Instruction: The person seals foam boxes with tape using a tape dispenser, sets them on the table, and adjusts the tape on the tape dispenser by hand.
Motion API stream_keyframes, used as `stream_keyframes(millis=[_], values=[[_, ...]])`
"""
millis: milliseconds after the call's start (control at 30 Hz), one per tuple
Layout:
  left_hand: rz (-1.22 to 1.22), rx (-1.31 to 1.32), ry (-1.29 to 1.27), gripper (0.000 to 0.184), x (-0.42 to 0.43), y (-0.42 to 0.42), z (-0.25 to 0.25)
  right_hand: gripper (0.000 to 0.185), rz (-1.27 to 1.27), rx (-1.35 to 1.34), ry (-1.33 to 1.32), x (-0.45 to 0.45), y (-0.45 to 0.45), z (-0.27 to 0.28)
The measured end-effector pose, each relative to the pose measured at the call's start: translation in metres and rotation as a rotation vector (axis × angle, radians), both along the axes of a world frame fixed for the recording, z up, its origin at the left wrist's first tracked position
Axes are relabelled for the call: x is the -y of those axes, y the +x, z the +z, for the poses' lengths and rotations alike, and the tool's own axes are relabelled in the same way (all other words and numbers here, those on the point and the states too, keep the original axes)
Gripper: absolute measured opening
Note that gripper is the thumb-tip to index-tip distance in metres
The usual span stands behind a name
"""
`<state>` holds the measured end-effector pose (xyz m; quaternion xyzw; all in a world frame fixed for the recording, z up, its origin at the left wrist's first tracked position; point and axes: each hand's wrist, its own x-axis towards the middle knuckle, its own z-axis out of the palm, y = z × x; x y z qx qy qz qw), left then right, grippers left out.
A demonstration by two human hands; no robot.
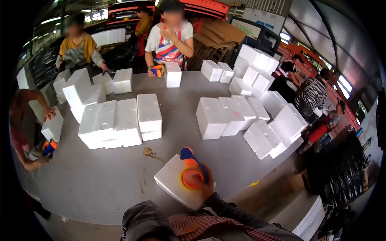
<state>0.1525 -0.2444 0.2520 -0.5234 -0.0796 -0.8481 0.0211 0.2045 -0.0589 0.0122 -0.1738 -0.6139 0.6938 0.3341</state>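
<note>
A white foam box sits at a slant on the near side of the grey table, close to my body. My right hand has its fingers wrapped round an orange and blue tape dispenser, which is over the top of this box. Whether the tape touches the foam I cannot tell. Of my left arm only the dark sleeve shows at the bottom; the left hand itself is hidden. A crumpled brownish scrap lies on the table just beyond the box.
Rows of white foam boxes stand on the grey table at left and right. Co-workers are around it; one person's hand at left holds a tape dispenser, another's at the far side too. White sheets are stacked lower right.
</note>
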Motion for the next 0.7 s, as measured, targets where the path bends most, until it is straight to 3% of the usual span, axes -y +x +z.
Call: stream_keyframes(millis=[300, 700], values=[[0.077, 0.047, -0.044, 0.033, -0.004, -0.002, 0.001, 0.058, -0.014, 0.044, 0.117, -0.003, 0.002, 0.005], [0.223, 0.058, -0.061, 0.034, 0.001, 0.003, 0.004, 0.059, -0.02, 0.064, 0.079, 0.001, 0.002, 0.011]])
